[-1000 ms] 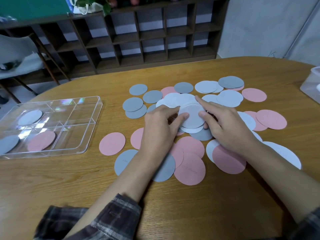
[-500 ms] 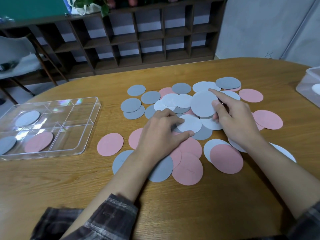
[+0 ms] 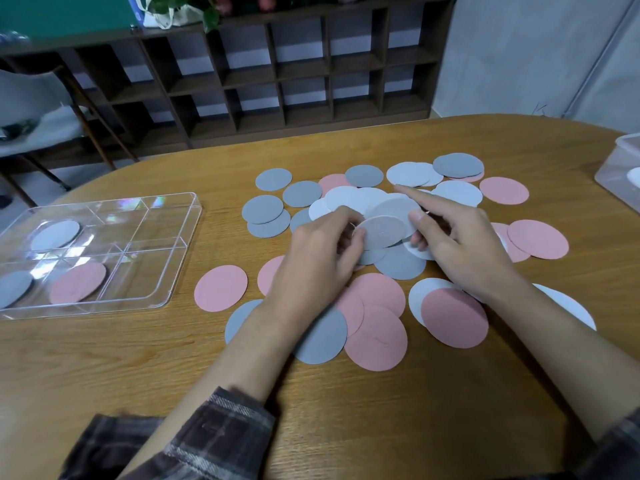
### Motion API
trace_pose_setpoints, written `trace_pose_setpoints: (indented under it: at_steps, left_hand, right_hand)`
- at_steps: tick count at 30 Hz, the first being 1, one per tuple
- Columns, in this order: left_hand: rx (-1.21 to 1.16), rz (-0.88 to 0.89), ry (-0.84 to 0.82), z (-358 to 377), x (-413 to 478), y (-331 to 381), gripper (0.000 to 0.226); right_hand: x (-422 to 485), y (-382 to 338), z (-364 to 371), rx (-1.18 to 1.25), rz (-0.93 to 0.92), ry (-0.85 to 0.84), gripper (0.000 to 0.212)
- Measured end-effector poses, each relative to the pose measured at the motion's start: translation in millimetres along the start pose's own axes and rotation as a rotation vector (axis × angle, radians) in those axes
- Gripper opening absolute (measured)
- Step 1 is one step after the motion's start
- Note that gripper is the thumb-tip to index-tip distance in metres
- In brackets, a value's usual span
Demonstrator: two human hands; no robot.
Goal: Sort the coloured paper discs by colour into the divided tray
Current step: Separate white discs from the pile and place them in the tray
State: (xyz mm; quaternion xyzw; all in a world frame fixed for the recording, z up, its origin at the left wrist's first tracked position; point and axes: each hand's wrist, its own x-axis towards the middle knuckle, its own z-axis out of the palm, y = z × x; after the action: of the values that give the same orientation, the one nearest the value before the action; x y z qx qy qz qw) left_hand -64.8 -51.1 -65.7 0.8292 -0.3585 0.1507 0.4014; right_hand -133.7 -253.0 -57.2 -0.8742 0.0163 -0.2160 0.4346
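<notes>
A wooden table stood before dark cubby shelves, a clear divided tray on its left. Above the scattered discs, the left hand pinched a pale disc by its edge, while the right hand held a second pale disc between thumb and forefinger, overlapping the first

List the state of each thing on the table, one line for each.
Tray, flat on the table, holds three discs, each in its own compartment.
Left hand, pinches the lower white disc by its edge.
Right hand, holds the upper white disc between thumb and forefinger.
Loose discs, pink, grey and white, scattered and overlapping on the table.
Box, at the right edge, mostly cut off.
</notes>
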Motion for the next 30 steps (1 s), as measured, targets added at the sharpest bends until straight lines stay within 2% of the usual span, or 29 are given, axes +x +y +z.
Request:
trace_pose_setpoints:
  at_steps: [3, 7, 12, 15, 19, 24, 30]
  left_hand:
    - [-0.153, -0.151, 0.048, 4, -1, 2, 0.019]
    - [-0.179, -0.221, 0.051, 5, 0, 5, 0.029]
    - [-0.075, -0.185, 0.114, 5, 2, 5, 0.026]
    - [-0.096, -0.203, 0.142, 7, 1, 2, 0.02]
    - [-0.063, -0.176, 0.149, 8, 0, 3, 0.017]
    - [-0.081, -0.199, 0.12, 7, -1, 2, 0.023]
    - [-0.061, -0.16, 0.068, 1, 2, -1, 0.029]
  right_hand:
    - [-1, -1, 1, 0.013, -0.007, -0.03, 0.043]
    - [-1, 0, 5, 0.034, -0.002, -0.065, 0.044]
    - [-2, -1, 8, 0.004, 0.023, -0.128, 0.045]
    - [-2, -2, 9, 0.001, 0.062, -0.179, 0.05]
    - [-4, -2, 12, -0.187, -0.014, -0.205, 0.058]
    - [-3, -1, 9, -0.237, -0.079, -0.097, 0.039]
    - [-2, 0, 7, -0.192, -0.045, -0.107, 0.027]
